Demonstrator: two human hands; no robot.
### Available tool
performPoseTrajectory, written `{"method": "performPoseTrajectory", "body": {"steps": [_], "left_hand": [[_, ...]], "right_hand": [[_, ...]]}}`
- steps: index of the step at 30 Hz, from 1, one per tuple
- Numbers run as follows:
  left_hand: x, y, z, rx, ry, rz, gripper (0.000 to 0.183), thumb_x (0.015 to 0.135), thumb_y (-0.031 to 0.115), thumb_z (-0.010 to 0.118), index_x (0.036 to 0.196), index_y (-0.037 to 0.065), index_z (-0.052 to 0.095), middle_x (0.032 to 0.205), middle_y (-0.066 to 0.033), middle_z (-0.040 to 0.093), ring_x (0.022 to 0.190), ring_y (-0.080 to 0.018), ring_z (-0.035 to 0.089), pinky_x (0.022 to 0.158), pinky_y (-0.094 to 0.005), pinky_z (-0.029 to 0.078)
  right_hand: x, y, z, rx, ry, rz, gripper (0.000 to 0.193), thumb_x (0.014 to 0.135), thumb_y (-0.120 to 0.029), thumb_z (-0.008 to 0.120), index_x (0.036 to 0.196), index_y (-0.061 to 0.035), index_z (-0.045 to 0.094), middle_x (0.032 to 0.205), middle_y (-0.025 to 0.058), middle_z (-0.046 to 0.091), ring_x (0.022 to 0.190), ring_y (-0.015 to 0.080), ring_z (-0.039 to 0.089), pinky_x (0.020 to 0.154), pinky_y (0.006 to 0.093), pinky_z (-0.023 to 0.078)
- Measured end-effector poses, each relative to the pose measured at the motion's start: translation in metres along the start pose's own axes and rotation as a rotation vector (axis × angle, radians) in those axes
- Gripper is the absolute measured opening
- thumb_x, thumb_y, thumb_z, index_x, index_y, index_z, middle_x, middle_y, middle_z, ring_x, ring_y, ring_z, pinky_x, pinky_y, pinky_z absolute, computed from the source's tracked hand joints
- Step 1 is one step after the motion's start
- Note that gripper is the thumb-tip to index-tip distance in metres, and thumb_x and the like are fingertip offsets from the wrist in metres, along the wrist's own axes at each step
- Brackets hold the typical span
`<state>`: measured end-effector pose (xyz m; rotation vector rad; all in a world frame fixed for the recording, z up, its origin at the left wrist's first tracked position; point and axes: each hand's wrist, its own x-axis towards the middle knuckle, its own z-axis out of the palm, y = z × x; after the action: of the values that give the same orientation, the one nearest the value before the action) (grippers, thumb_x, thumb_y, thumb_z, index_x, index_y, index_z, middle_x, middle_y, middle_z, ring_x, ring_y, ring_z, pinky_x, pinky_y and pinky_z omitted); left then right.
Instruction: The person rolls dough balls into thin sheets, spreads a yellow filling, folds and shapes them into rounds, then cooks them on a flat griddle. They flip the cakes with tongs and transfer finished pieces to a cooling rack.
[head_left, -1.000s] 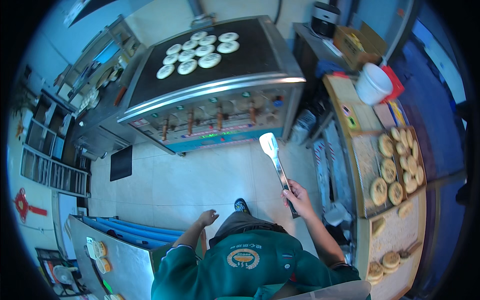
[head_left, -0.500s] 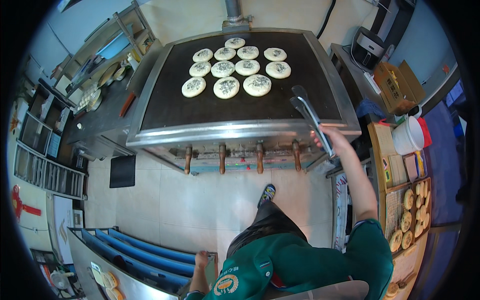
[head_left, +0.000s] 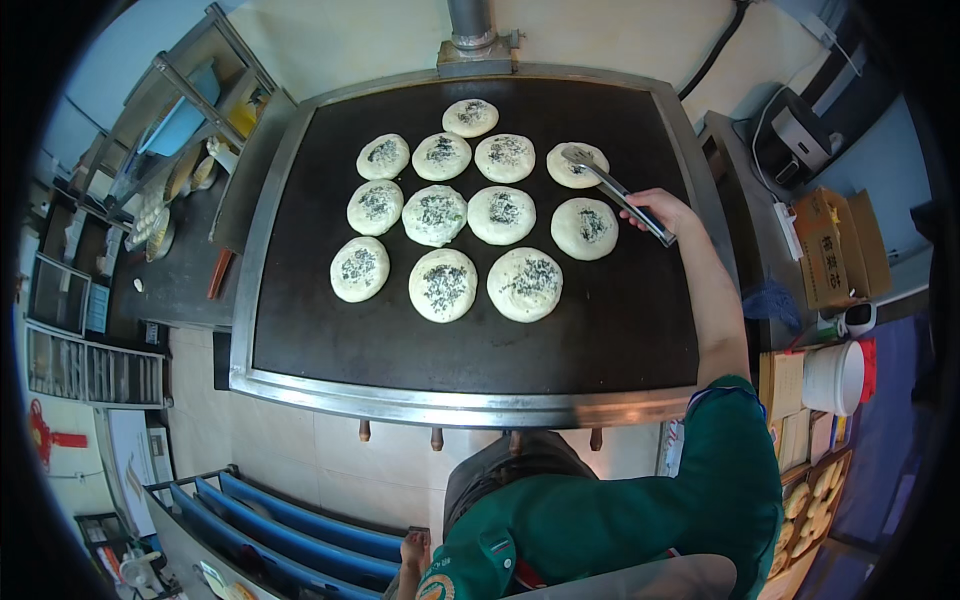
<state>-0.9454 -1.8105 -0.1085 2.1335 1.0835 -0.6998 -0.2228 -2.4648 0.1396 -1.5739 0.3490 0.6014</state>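
Observation:
My right hand [head_left: 662,212] is closed round the handle of metal tongs [head_left: 625,197]. The tongs' tip rests on the far-right flatbread [head_left: 568,172], a round white one with dark specks on top. Several such flatbreads lie in rows on the dark griddle [head_left: 460,360]; a second flatbread [head_left: 584,229] sits just left of my right hand. Low in the view, my left hand [head_left: 413,550] is curled at the end of a metal rack with blue slats [head_left: 300,540]; its fingertips are small and partly hidden.
A steel rim [head_left: 480,408] edges the griddle, with wooden handles [head_left: 437,438] below. At right stand a cardboard box [head_left: 835,250], a white bucket [head_left: 833,378] and a tray of baked breads [head_left: 800,520]. A counter [head_left: 185,285] with pans is at left.
My right hand has moved forward over the griddle, bringing the tongs from its front right edge onto the far-right flatbread. I have leaned closer to the griddle. My left hand stays at the rack.

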Motion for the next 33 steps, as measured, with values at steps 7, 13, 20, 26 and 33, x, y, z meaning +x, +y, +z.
{"method": "performPoseTrajectory", "body": {"steps": [7, 13, 20, 26, 33], "left_hand": [[0.009, 0.056, -0.037, 0.098, -0.071, 0.089, 0.032, 0.092, 0.035, 0.069, 0.106, 0.005, 0.073, 0.096, -0.0184, 0.075, 0.093, -0.0326, 0.074, 0.077, -0.0397, 0.057], [0.075, 0.082, -0.05, 0.049, -0.192, 0.09, 0.033, 0.092, 0.033, 0.067, 0.105, 0.003, 0.073, 0.093, -0.0216, 0.074, 0.088, -0.0361, 0.073, 0.074, -0.0421, 0.057], [0.151, 0.096, -0.065, 0.212, -0.274, 0.193, 0.032, 0.094, 0.031, 0.061, 0.101, 0.002, 0.072, 0.092, -0.0241, 0.072, 0.084, -0.0427, 0.07, 0.074, -0.0457, 0.057], [0.208, 0.139, -0.077, 0.233, -0.31, 0.345, 0.034, 0.095, 0.035, 0.053, 0.094, 0.007, 0.072, 0.088, -0.0207, 0.072, 0.086, -0.0384, 0.069, 0.075, -0.0465, 0.054], [0.209, 0.134, -0.11, 0.134, -0.184, 0.417, 0.03, 0.095, 0.033, 0.059, 0.099, 0.006, 0.073, 0.085, -0.0185, 0.073, 0.082, -0.0353, 0.072, 0.074, -0.0419, 0.056]], "right_hand": [[0.02, -0.019, 0.028, -0.819, 0.766, -0.757, 0.043, 0.088, -0.021, 0.076, 0.127, -0.0055, 0.066, 0.089, 0.0126, 0.073, 0.072, 0.0274, 0.071, 0.066, 0.0378, 0.057], [-0.076, 0.015, 0.048, -0.735, 0.429, -0.692, 0.049, 0.082, -0.016, 0.08, 0.126, -0.0007, 0.064, 0.085, 0.0128, 0.071, 0.073, 0.0217, 0.069, 0.07, 0.0339, 0.055], [-0.227, 0.097, 0.079, 0.203, 0.063, 0.199, 0.039, 0.093, -0.023, 0.072, 0.123, 0.0009, 0.064, 0.094, 0.0128, 0.073, 0.072, 0.0152, 0.07, 0.06, 0.0259, 0.058], [-0.128, 0.099, 0.1, 0.269, 0.189, -0.045, 0.031, 0.098, -0.02, 0.067, 0.121, 0.001, 0.065, 0.092, 0.008, 0.072, 0.066, 0.0099, 0.064, 0.056, 0.0235, 0.053], [-0.134, 0.086, 0.13, -0.643, 0.816, -0.657, 0.056, 0.084, -0.007, 0.079, 0.136, -0.0012, 0.06, 0.095, 0.0067, 0.073, 0.071, 0.0079, 0.06, 0.066, 0.0251, 0.052]]}}
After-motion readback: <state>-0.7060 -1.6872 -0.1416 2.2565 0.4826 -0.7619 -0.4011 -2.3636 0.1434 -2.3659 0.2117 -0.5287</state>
